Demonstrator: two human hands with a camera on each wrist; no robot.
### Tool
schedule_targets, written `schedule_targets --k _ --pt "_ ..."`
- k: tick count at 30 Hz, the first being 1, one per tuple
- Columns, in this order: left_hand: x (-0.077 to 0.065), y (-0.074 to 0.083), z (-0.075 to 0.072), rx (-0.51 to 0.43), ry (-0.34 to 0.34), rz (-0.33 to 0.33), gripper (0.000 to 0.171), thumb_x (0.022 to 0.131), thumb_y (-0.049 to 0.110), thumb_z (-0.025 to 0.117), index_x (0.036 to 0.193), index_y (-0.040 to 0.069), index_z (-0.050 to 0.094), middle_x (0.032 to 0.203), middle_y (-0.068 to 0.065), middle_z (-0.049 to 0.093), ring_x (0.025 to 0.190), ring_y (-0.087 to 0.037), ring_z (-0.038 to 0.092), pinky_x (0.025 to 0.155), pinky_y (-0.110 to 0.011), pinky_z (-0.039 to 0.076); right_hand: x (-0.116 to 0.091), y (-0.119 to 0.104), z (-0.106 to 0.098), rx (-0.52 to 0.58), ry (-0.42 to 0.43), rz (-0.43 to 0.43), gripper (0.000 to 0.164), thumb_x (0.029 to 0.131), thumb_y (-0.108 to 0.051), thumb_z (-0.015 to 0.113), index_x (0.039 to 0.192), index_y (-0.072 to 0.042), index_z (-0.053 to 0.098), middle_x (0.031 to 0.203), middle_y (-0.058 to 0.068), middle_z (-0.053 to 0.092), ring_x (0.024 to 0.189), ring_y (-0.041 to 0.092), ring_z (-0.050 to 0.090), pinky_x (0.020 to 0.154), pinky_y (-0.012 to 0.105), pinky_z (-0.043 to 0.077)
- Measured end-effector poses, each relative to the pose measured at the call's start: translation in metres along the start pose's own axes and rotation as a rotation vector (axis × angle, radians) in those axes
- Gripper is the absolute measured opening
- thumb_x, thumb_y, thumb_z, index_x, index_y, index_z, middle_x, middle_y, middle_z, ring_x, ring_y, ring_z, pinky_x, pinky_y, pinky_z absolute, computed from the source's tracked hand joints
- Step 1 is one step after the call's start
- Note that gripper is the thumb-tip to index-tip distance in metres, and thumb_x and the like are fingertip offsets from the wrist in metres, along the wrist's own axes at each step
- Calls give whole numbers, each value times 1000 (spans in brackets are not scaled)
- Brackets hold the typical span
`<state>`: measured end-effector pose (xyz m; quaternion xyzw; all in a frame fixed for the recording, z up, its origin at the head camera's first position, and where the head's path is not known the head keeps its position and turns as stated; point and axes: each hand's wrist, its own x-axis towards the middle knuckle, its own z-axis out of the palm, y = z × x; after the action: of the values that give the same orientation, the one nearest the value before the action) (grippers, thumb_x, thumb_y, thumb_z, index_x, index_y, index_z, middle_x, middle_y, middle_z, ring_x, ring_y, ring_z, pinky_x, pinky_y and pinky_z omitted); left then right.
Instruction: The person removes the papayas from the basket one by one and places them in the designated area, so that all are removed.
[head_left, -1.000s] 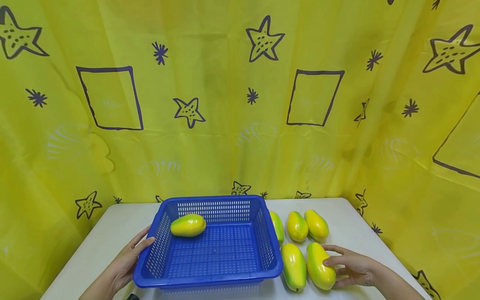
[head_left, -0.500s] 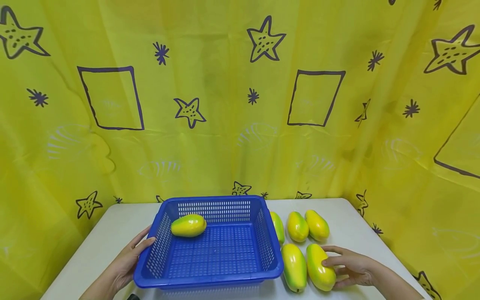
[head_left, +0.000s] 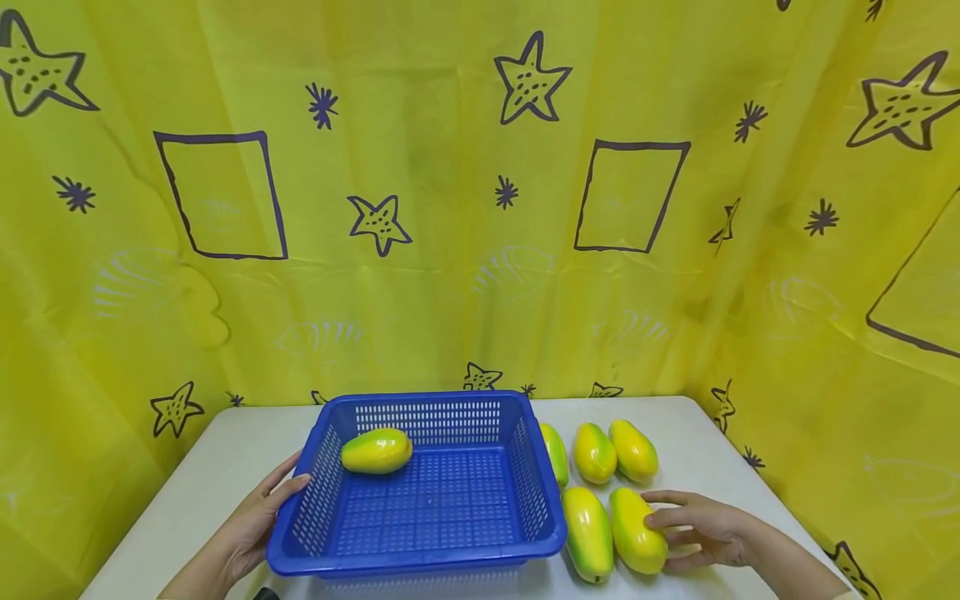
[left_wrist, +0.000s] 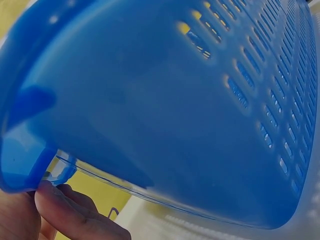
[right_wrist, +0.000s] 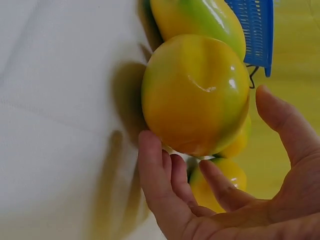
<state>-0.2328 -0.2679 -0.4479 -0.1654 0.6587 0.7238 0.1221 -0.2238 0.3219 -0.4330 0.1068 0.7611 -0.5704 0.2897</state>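
The right hand (head_left: 701,529) curls its fingers (right_wrist: 155,185) around the near-right papaya (head_left: 637,531), which lies on the white table (head_left: 202,475) just right of the blue basket (head_left: 480,546). Between it and the basket lies a 2nd papaya (head_left: 587,533); 3 more (head_left: 596,452) sit just beyond. 1 papaya (head_left: 377,451) rests inside the basket, so 6 in all. The left hand (head_left: 258,521) presses relaxed fingers against the basket's left wall.

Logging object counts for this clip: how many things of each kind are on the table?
Papayas: 6, with 1 in the basket and 5 on the table, one under the right hand
Blue baskets: 1
Total: 7
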Motion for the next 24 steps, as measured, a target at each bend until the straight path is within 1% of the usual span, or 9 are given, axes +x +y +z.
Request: schedule_targets --k 4,7,10,13,15,17,21,24 --pt "-1 0 0 -4 -2 3 89 93 46 64 160 24 8 132 -22 54 92 -25 68 82 -51 59 -4 -8 -7 -59 20 -27 71 94 -24 64 147 6 28 136 30 45 111 29 58 90 49 56" --pt "-1 0 0 -10 -6 2 90 93 46 64 160 24 8 134 -23 52 93 -25 68 83 -50 59 -11 -22 -14 -116 34 -55 69 94 -24 63 147 7 30 134 28 48 112 30 59 91 49 55" --pt "-1 1 1 -8 -10 2 90 93 45 64 160 24 8 137 -26 50 93 -25 68 83 -49 59 -20 -48 -19 -183 27 -111 70 95 -24 63 147 8 30 136 28 48 114 32 58 92 49 55" --pt "-2 2 1 -1 -8 5 89 93 45 64 159 23 9 131 -24 54 92 -25 68 82 -49 59 -29 -84 -16 -283 5 -214 71 95 -24 64 147 10 29 138 33 46 116 35 58 93 51 54" --pt "-2 2 1 -1 -7 7 89 93 44 64 159 23 9 125 -19 58 91 -25 68 81 -48 60 -33 -111 -7 -371 16 -287 72 94 -26 65 146 10 31 139 34 45 116 36 58 93 52 54" --pt "-3 2 1 -2 -5 10 89 93 44 65 159 23 10 123 -18 60 91 -25 68 81 -48 60 -34 -136 6 -460 30 -354 72 93 -27 67 146 8 33 140 34 44 118 39 58 93 52 54" --pt "-2 1 1 -3 -4 17 88 93 43 65 159 22 10 130 -23 55 92 -25 68 82 -50 59 -26 -182 46 -612 114 -438 70 88 -31 73 143 0 43 138 28 51 115 38 60 92 49 55" --pt "-1 0 1 1 -2 19 88 94 43 64 159 22 10 134 -26 52 92 -25 68 82 -50 59 -13 -207 82 -681 138 -508 67 85 -28 76 141 -4 48 136 25 54 114 37 61 91 46 56"
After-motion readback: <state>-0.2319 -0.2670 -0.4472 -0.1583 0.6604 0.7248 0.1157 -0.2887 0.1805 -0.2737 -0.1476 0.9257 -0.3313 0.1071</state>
